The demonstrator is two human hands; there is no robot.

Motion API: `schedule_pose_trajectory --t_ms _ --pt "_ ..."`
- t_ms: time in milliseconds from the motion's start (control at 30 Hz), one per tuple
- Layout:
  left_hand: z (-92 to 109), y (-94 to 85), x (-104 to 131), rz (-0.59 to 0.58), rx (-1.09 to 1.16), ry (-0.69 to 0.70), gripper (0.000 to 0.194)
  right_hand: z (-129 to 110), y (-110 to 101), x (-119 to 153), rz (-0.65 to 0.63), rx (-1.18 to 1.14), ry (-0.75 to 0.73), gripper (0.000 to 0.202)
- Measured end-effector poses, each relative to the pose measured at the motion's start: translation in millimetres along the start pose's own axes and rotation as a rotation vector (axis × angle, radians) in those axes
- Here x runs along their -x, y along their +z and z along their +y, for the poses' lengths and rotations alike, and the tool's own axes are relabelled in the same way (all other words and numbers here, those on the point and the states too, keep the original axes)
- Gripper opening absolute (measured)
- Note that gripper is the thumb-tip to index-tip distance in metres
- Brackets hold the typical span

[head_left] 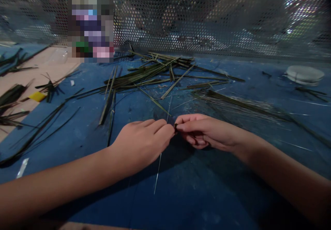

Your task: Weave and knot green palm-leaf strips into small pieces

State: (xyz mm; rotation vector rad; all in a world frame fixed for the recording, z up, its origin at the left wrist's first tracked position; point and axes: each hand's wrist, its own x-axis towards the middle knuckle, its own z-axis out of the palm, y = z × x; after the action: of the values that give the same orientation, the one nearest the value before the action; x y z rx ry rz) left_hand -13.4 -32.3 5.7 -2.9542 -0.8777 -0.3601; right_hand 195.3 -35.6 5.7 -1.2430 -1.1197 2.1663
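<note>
My left hand (144,140) is closed, knuckles up, at the middle of the blue tabletop. A thin, shiny wire (158,175) passes through its grip and sticks out on both sides. Close against it, my right hand (199,130) pinches a small dark piece of leaf strip (176,129) between thumb and forefinger. The fingertips of both hands meet at this piece, and most of it is hidden. Beyond them lies a loose pile of long green leaf strips (144,73). Several more thin wires (232,107) are spread behind my right hand, with a dark leaf strip (248,106) across them.
A perforated metal screen (181,19) stands along the back. At the right sits a white round lidded container (305,75). Bundled leaf pieces (50,87) and a yellow scrap (37,96) lie on the left. A blurred-out patch (90,33) covers something at the back.
</note>
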Motion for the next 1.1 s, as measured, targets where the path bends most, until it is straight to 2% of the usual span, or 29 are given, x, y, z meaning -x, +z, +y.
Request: schedule_pose_trajectory --t_ms 133,200,333,433,600,667,800,933,1100 --pt "0.0 6.6 -1.8 -0.01 0.089 -0.064 0.028 1.9 0.6 -1.3 0.049 0.001 -0.027 0.009" --pt "-1.2 8.3 -1.9 -0.006 0.229 -0.123 0.022 2.6 1.6 -0.6 0.033 -0.005 -0.043 0.01" --pt "-3.0 7.5 -2.1 -0.021 0.596 -0.339 0.015 4.0 7.0 0.6 0.034 -0.117 -0.106 0.008" --pt "-2.1 6.9 -3.1 0.02 0.799 -0.435 0.017 5.9 11.4 -1.1 0.058 -0.217 -0.135 0.006" --pt "1.0 9.8 -4.6 0.12 1.049 -0.511 0.015 12.3 16.4 -6.8 0.007 -0.305 -0.206 0.006" --pt "1.7 10.8 -4.6 0.127 1.13 -0.554 0.015 16.1 20.1 -8.8 0.062 -0.275 -0.254 0.009" --pt "3.0 10.2 -4.2 0.114 1.191 -0.629 0.018 22.7 28.5 -10.7 0.248 -0.085 -0.379 0.015" --pt "6.7 8.2 -4.4 0.085 1.158 -0.663 0.02 25.2 32.1 -10.5 0.361 0.095 -0.45 0.015" --pt "10.7 9.3 -5.0 0.073 1.168 -0.707 0.023 25.3 34.2 -11.8 0.421 0.053 -0.477 0.013"
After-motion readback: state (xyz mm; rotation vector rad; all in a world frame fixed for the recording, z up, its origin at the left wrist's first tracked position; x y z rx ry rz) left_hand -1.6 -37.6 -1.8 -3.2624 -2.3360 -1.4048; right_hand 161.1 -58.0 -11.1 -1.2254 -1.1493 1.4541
